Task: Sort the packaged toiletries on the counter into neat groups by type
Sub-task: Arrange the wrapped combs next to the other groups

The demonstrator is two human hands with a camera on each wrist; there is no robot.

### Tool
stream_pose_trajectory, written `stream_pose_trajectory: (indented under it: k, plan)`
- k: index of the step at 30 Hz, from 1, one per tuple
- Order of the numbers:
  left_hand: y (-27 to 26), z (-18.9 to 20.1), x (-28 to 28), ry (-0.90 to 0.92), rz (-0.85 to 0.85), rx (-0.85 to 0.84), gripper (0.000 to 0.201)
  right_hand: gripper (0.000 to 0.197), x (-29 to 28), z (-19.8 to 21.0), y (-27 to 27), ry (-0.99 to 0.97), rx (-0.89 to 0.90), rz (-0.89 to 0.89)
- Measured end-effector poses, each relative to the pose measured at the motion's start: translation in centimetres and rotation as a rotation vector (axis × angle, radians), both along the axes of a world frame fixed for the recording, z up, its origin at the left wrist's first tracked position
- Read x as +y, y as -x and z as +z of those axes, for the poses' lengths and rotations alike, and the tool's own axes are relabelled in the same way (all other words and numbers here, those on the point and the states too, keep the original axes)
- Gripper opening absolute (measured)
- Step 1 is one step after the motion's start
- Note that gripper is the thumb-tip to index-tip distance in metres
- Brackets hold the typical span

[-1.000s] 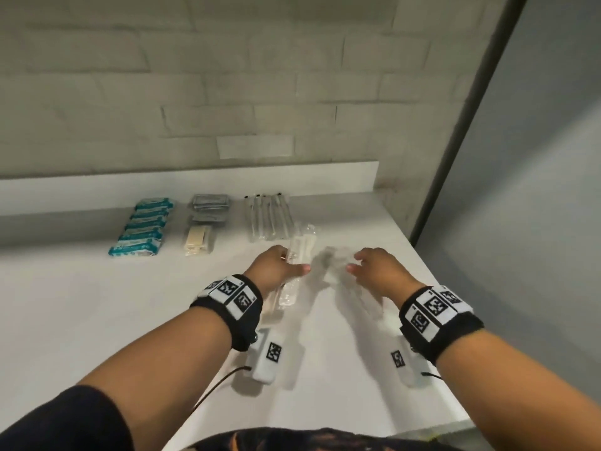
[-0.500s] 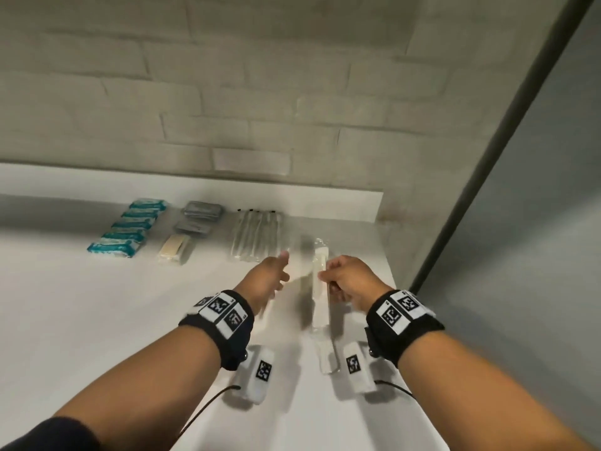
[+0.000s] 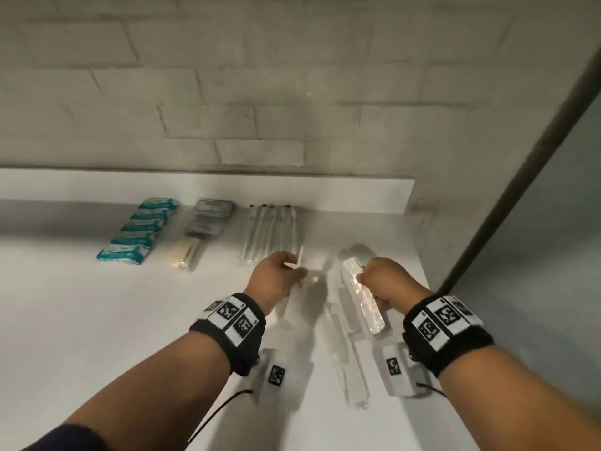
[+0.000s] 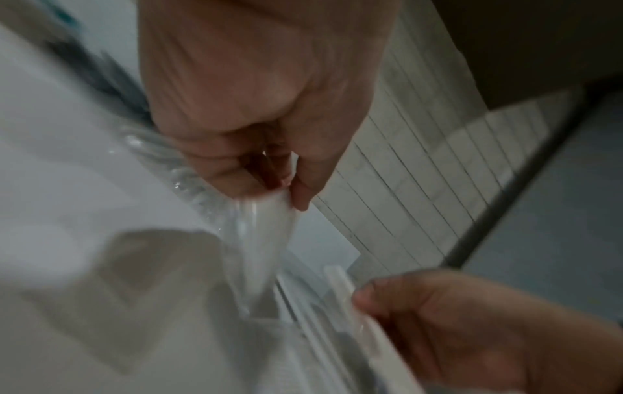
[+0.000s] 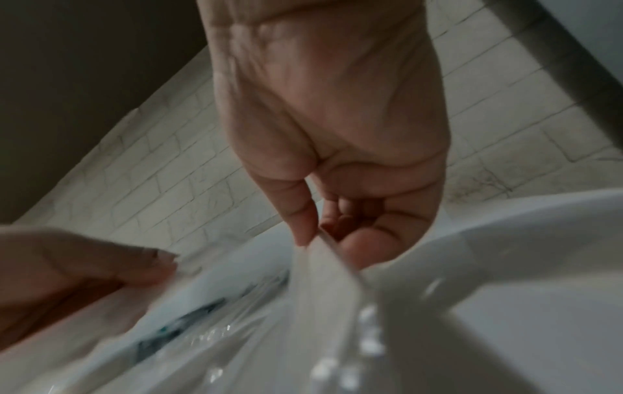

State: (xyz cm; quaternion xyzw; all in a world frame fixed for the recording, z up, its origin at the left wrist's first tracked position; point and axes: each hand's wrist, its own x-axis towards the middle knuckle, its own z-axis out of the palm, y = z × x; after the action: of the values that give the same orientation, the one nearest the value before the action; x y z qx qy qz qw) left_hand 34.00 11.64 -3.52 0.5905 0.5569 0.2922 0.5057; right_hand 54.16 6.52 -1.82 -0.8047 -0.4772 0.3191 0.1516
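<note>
My left hand (image 3: 294,270) pinches the end of a long clear packet (image 3: 292,299); the left wrist view shows my thumb and fingers closed on its plastic (image 4: 266,229). Just to the right, my right hand (image 3: 364,281) grips another long clear packet (image 3: 362,297), held tilted above the counter; its edge (image 5: 323,269) sits between thumb and fingers. Two or three more clear packets (image 3: 344,356) lie on the white counter (image 3: 97,320) below the hands. A row of matching long packets (image 3: 270,236) lies just beyond my left hand.
Sorted groups line the back: teal packets (image 3: 140,236), grey packets (image 3: 211,213) and a beige packet (image 3: 183,258). A raised white ledge (image 3: 325,193) and a tiled wall stand behind them. The counter's right edge (image 3: 432,288) runs close to my right hand.
My right hand has taken hold of a clear packet and lifted it off the counter. Both hands have moved a little farther toward the row of long packets.
</note>
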Motion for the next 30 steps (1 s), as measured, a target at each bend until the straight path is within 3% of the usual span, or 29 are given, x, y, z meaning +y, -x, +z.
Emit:
stream_pose_trajectory:
  k: [3,6,12,15,17,19,21,23,26,30]
  plan:
    - [-1.0,0.5,1.4,-0.255,-0.122,0.415,0.016,0.01,0.3,-0.2,-0.9,-0.063,0.259,-0.144]
    - [-3.0,0.6,3.3,-0.326,-0.209,0.603,0.028,0.006,0.7,-0.3,-1.6,-0.104,0.344,-0.162]
    - [-7.4,1.1,7.2,-0.243,-0.322,0.721,0.05,0.012,3.4,1.5,-2.7,-0.229,0.252,-0.117]
    - [-8.8,1.1,8.9,-0.198,-0.284,0.704,0.05,0.017,5.4,2.8,-3.0,-0.319,0.16,-0.057]
    - [-9.0,0.9,9.7,-0.145,-0.285,0.646,0.052,0.012,6.5,2.8,-3.2,-0.299,0.218,-0.086]
    - [-8.3,0.5,10.3,-0.187,-0.344,0.698,0.043,0.035,7.4,2.1,-3.6,-0.231,0.316,-0.129]
    - [-6.9,0.2,10.5,-0.307,-0.417,0.821,0.036,0.064,7.5,1.6,-4.3,-0.127,0.067,0.01]
    - [-5.5,0.2,10.0,-0.422,-0.525,0.954,0.041,0.08,6.9,1.3,-4.7,-0.051,-0.213,0.227]
    - [-4.6,0.1,9.1,-0.528,-0.712,1.175,0.052,0.079,6.7,0.3,-4.6,0.116,-0.423,0.514]
    - [-5.1,-0.2,9.1,-0.554,-0.737,1.236,0.054,0.069,7.8,-0.5,-3.1,0.148,-0.526,0.564]
